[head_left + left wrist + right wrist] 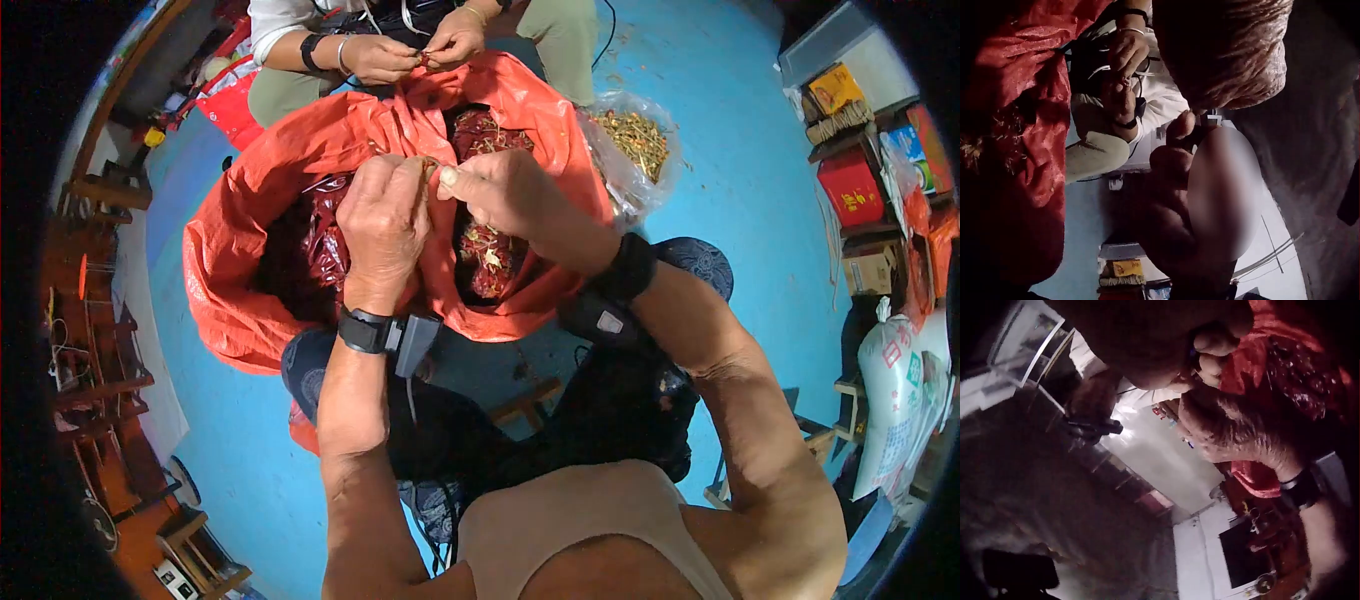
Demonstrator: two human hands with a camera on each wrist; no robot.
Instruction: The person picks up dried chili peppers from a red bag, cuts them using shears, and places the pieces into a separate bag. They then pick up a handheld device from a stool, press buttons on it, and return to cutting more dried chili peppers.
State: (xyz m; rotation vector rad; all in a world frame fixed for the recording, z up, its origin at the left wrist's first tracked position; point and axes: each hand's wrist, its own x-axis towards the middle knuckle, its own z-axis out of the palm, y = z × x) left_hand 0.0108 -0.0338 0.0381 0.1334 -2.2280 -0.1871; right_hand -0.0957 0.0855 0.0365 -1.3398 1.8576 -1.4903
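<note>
Over the open orange-red sack (pixel 225 290), my left hand (pixel 385 220) and right hand (pixel 510 195) meet fingertip to fingertip. Between them they pinch a small brownish piece (pixel 430 166), mostly hidden by the fingers; I cannot tell its kind. Beneath my left hand lie shiny dark red dried chilies (pixel 325 235) in one opening of the sack. The other opening, below my right hand, has dark red chilies mixed with pale straw-like stems (pixel 490 250). In the right wrist view the left hand (pixel 1235 425) shows curled fingers near the other fingertips.
Opposite sits another person, whose hands (pixel 415 55) work at a small red thing over the sack's far edge. A clear plastic bag of yellowish stems (pixel 635 140) lies on the blue floor (pixel 740 200) at right. Shelves with boxes and a white woven sack (pixel 890 400) line the right side.
</note>
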